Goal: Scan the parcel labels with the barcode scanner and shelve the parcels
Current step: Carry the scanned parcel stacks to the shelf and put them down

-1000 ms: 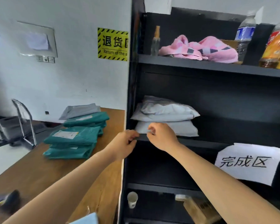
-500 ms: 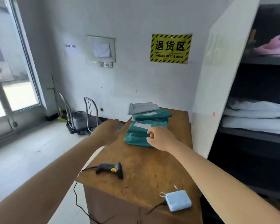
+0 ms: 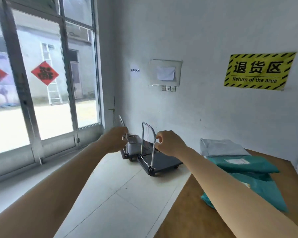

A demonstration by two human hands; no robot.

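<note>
Head view: the person has turned away from the shelf and now faces the white wall and the big glass doors.
Left hand: the left hand is up in the air over the floor, fingers loosely curled, holding nothing.
Right hand: the right hand is also up in the air, fingers bent, holding nothing.
Parcels: the soft teal plastic parcels lie in a pile on the brown wooden table, with a flat grey plastic parcel behind them (all waiting their turn).
Scanner: out of sight now.
What changed: half a second ago the black scanner and a small white box lay in view on the table, and the right hand was over the teal pile; now both hands are off to the left.
What it means: the shelving of one parcel looks done, and the next parcel is not picked up yet.
Other things: two grey folding carts stand by the wall, under a yellow and black sign.
</note>
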